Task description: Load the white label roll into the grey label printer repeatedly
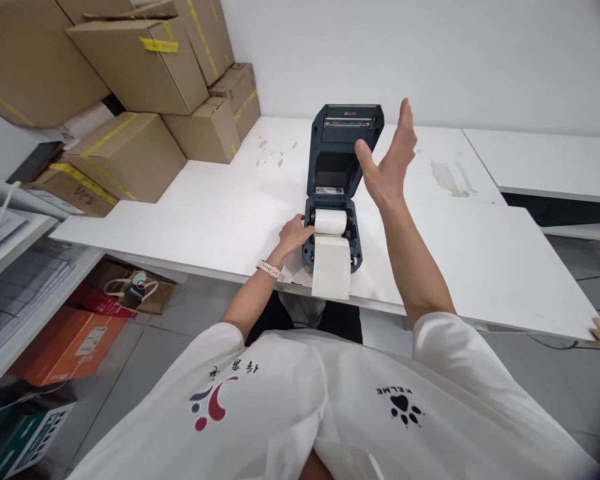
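A dark label printer (333, 167) stands on the white table (220, 213) with its lid swung up and back. Inside lies a white paper roll (331, 221), and a strip of paper (331, 267) hangs out over the table's front edge. My left hand (295, 233) rests against the printer's left side beside the roll, fingers curled on the casing. My right hand (391, 160) is raised in the air just right of the open lid, fingers stretched out flat, holding nothing.
Several cardboard boxes (130, 80) are stacked at the table's far left. A second white table (545, 160) stands at the right. A shelf (10, 280) with boxes is at the left, and a bag (133, 290) lies on the floor under the table.
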Demonstrator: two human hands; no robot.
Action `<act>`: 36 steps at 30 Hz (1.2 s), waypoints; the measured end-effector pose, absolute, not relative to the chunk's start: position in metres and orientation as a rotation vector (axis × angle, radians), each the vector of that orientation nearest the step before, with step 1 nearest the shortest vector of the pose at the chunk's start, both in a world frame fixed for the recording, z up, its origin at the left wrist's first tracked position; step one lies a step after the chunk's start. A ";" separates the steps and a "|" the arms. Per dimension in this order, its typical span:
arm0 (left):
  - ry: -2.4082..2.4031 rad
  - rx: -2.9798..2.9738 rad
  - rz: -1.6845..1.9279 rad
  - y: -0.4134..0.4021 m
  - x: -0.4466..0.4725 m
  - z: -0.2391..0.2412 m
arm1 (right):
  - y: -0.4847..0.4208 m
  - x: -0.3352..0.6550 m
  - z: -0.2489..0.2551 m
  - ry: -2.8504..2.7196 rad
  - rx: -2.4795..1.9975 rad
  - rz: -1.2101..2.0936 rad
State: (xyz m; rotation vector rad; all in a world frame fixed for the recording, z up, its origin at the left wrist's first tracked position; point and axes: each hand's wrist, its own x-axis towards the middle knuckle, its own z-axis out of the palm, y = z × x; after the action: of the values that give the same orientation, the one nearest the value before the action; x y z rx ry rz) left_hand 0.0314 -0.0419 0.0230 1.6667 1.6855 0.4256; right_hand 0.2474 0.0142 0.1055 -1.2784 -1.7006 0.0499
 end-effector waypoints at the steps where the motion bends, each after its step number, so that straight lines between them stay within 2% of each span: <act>1: 1.708 1.698 0.404 -0.041 0.032 0.023 | 0.007 0.246 0.106 -1.713 -1.242 0.000; 5: 1.767 1.806 0.373 -0.038 0.036 0.022 | -0.021 0.231 0.092 -1.994 -1.245 0.138; 9: 1.793 1.784 0.403 -0.040 0.037 0.020 | -0.019 0.208 0.061 -2.508 -1.523 0.332; 12: 1.790 1.771 0.417 -0.042 0.037 0.020 | -0.007 0.196 0.048 -2.625 -1.671 0.330; 15: 1.760 1.752 0.426 -0.043 0.036 0.022 | -0.006 0.202 0.058 -2.632 -1.625 0.413; 19: 1.730 1.718 0.431 -0.044 0.034 0.023 | -0.034 0.245 0.088 -2.405 -1.242 0.843; 22: 1.714 1.703 0.457 -0.043 0.033 0.020 | -0.064 0.293 0.088 -2.084 -1.104 0.946; 27: 1.726 1.674 0.491 -0.041 0.034 0.015 | -0.091 0.358 0.024 -1.532 -1.232 0.969; 31: 1.721 1.657 0.523 -0.041 0.035 0.014 | -0.096 0.369 -0.028 -1.319 -1.402 0.941; 36: 1.722 1.633 0.537 -0.043 0.035 0.015 | -0.104 0.357 -0.054 -1.207 -1.413 0.913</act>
State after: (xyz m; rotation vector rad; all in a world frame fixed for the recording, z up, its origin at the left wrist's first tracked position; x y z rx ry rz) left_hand 0.0350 -0.0434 0.0150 1.6325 1.7219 0.5367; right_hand 0.3569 -0.1040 -0.0543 -1.4128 -1.2071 0.9134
